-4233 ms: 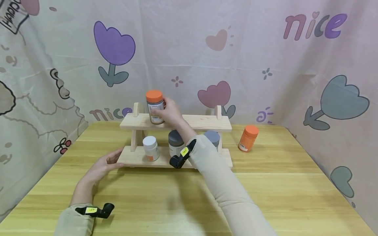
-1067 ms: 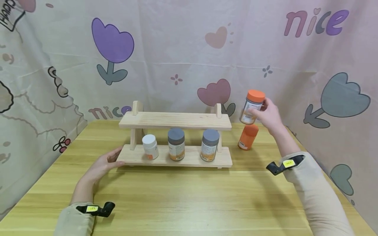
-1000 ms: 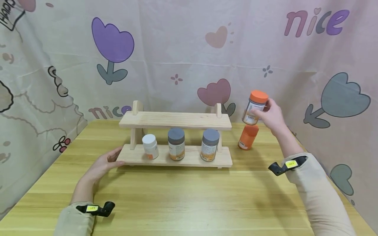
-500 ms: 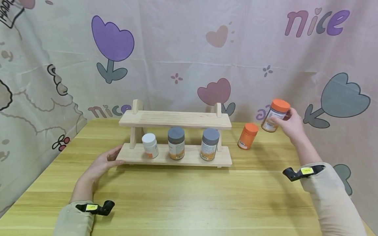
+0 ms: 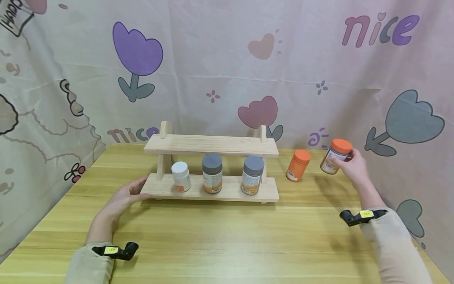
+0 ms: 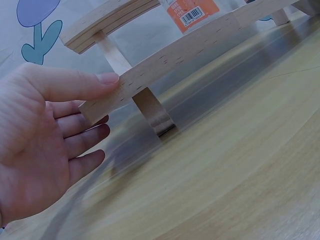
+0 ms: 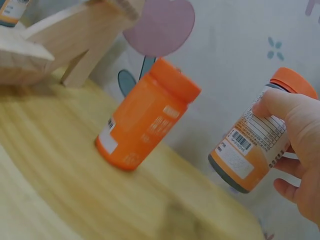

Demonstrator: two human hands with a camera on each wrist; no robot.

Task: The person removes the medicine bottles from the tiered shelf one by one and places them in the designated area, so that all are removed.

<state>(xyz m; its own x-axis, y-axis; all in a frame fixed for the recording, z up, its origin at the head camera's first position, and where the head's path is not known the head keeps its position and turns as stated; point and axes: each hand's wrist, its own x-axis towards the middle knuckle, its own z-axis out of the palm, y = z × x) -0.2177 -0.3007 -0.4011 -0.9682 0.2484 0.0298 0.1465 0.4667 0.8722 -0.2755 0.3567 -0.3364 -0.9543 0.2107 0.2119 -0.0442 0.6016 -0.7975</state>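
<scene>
My right hand (image 5: 356,166) grips a grey pill bottle (image 7: 250,142) with an orange lid and a white-and-orange label. It tilts slightly, low over the right side of the table, its shadow beside it. To its left stands an all-orange bottle (image 5: 298,165). At the left end of a two-tier wooden shelf (image 5: 211,144), my left hand (image 5: 122,200) grips the lower board, thumb on its front edge and fingers behind and beneath, as the left wrist view shows. A small white bottle (image 5: 181,176) and two grey-lidded bottles (image 5: 212,173) stand on the lower board.
The shelf stands on a light wooden table (image 5: 213,240). A printed cloth backdrop (image 5: 213,59) rises behind the table and along both sides. The upper board of the shelf bears no bottles.
My right hand has lifted the orange-lidded grey bottle off the upper board, carried it right past the orange bottle and lowered it towards the table. My left hand has stayed on the shelf.
</scene>
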